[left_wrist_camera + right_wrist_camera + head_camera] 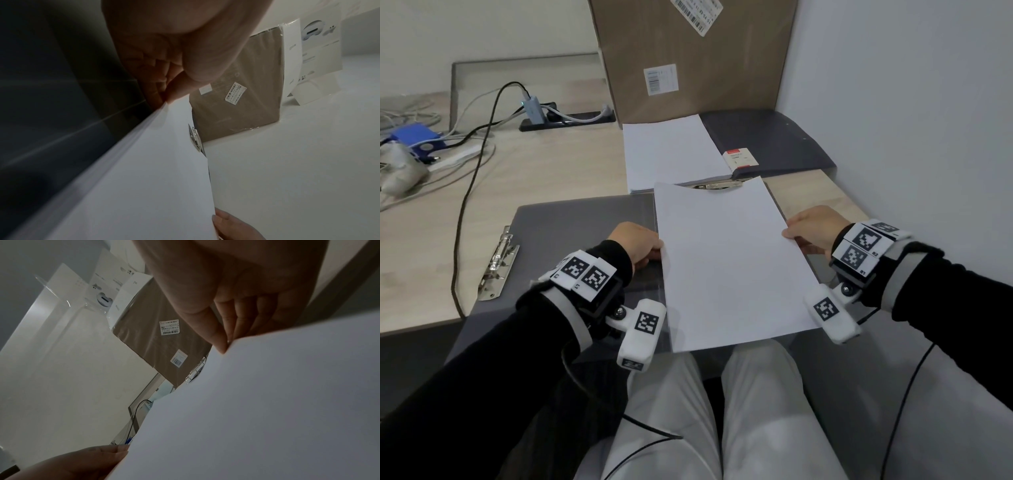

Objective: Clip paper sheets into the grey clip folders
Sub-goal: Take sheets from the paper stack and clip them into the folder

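Both hands pinch a paper sheet [729, 263] by its side edges, left hand [637, 244] and right hand [814, 230], above the open grey folder [582, 233] at the table's [551, 164] near edge.

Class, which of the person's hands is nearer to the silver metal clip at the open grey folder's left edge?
Left. The left hand pinches the white paper sheets' left edge, over the folder bearing the silver metal clip. The right hand grips the opposite edge, farther away.
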Demonstrator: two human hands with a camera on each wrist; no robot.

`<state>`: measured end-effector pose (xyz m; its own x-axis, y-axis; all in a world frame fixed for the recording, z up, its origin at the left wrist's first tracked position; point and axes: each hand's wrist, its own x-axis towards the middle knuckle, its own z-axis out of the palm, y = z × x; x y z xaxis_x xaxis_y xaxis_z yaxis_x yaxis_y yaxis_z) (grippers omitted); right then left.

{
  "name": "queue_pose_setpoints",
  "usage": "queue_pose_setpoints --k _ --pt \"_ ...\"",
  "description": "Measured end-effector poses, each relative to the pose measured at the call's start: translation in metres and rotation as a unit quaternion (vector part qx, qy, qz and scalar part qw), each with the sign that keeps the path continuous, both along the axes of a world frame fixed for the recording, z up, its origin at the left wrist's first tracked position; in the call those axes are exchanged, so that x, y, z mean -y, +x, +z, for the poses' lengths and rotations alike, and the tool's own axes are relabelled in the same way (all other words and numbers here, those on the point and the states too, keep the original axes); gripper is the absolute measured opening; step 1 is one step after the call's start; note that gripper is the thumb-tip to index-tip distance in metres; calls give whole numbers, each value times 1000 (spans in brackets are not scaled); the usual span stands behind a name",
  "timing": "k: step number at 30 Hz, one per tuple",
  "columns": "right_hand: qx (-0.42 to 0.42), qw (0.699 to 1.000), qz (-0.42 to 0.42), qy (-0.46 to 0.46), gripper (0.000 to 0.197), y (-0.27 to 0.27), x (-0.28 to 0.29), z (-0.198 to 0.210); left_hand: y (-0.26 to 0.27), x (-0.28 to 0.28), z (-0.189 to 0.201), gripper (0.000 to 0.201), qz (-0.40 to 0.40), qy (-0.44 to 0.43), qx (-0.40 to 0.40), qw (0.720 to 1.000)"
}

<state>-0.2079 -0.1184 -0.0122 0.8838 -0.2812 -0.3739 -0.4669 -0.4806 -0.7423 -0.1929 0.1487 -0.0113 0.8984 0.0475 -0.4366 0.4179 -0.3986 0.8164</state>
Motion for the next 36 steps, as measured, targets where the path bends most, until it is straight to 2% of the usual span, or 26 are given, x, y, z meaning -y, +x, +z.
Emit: queue_pose_setpoints --k 3,6,12,15,16,18,19,22,26,30,33,36 --pt "21 1000 -4 12 13 1 1 -1 5 0 -8 25 4 20 30 999" --pt "24 1000 4 12 30 3 3 -4 10 1 -12 25 12 25 34 999" --pt "39 995 82 -51 23 0 4 -5 15 5 -11 25 -2 56 39 998" --pt "24 991 103 -80 18 -1 4 -1 15 6 -7 9 -12 102 53 993" --pt "26 990 104 -91 27 -2 5 -1 15 5 -7 17 -25 127 66 989" --pt "30 989 103 -106 58 -7 8 4 14 3 -5 36 -59 181 98 977" --pt "39 988 107 -107 64 -12 8 6 11 2 -3 42 -70 191 113 973" --pt "39 981 139 -132 62 -31 15 7 -6 5 5 48 -141 170 150 964" --pt "25 980 91 -173 46 -56 25 -2 -46 22 13 50 -290 183 200 918" --pt "-36 996 15 -84 21 -74 28 -6 -79 58 6 63 -413 220 225 855" --pt "-75 996 11 -43 12 -84 23 -6 -89 81 -1 74 -453 264 236 818" --pt "-76 997 5 -32 16 -86 21 -7 -91 95 -10 78 -454 297 249 802"
